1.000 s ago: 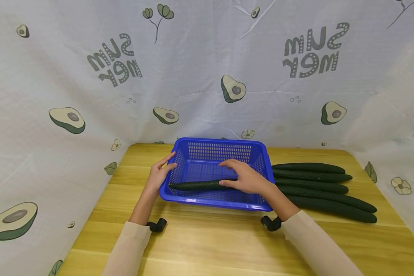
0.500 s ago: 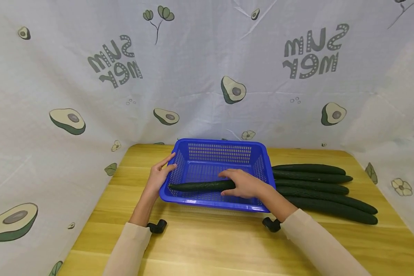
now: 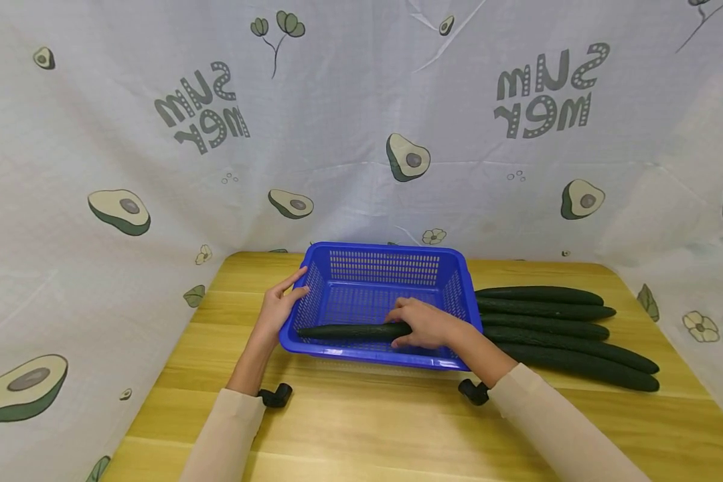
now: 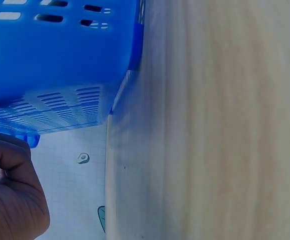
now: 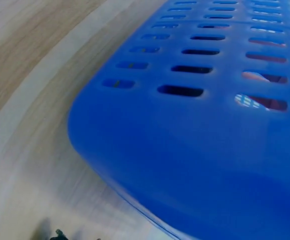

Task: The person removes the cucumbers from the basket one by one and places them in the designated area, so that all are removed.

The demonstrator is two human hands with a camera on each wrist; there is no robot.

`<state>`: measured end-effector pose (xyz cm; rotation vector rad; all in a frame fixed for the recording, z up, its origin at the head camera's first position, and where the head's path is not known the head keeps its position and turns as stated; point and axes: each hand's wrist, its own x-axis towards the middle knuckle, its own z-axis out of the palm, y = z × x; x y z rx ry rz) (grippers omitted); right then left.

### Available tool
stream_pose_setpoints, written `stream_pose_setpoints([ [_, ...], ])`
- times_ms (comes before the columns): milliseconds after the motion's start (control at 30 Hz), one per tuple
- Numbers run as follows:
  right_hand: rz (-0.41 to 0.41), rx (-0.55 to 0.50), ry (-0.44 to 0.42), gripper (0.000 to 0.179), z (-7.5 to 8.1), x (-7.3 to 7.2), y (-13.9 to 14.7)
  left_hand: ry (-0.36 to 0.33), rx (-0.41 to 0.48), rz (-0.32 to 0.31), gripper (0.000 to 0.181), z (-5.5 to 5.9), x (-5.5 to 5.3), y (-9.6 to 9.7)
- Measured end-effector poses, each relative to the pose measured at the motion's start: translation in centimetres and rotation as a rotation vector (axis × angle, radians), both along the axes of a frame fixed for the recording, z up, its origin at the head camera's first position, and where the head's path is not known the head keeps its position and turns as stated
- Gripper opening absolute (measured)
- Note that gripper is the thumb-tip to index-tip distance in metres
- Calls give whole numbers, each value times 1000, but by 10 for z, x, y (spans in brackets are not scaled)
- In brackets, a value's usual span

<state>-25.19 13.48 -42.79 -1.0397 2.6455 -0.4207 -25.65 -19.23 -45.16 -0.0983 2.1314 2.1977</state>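
Note:
In the head view, a blue plastic basket (image 3: 391, 249) with slotted walls stands on the table. A long dark green cucumber (image 3: 346, 331) lies lengthwise along its front inner side. My right hand (image 3: 426, 325) reaches over the basket's right side and grips the cucumber's right part, thumb at the front and fingers at the back. My left hand (image 3: 275, 309) holds the basket's left rim, with thumb and index finger spread along it. In the left wrist view, bent fingers of the left hand (image 4: 10, 192) show beside the basket wall (image 4: 60, 60). The basket's outer wall (image 5: 185, 135) hides the right hand's grip in the right wrist view.
Several more cucumbers (image 3: 554, 325) lie side by side on the wooden table (image 3: 361, 422), right of the basket, their left ends close by its wall. A white curtain (image 3: 349, 120) printed with avocados hangs behind the table. Each wrist wears a small black camera mount (image 3: 275, 395).
My right hand has lowered and its fingers have closed round the cucumber. The cucumber has shifted slightly toward the basket's front wall. The left hand stays on the rim.

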Motion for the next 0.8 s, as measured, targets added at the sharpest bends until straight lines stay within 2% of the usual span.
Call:
stream_pose_setpoints([
  [100,12,-1,-16,39,0,0,0,6,9,3,48,0,1,1],
  [300,20,-11,-108,28,1,0,-2,2,-3,-3,49,0,1,1],
  [567,89,-11,-121,34,0,3,-2,1,-10,6,48,-1,0,1],
  [800,59,-102,-129,36,5,5,3,1,-12,15,49,0,1,1],
])
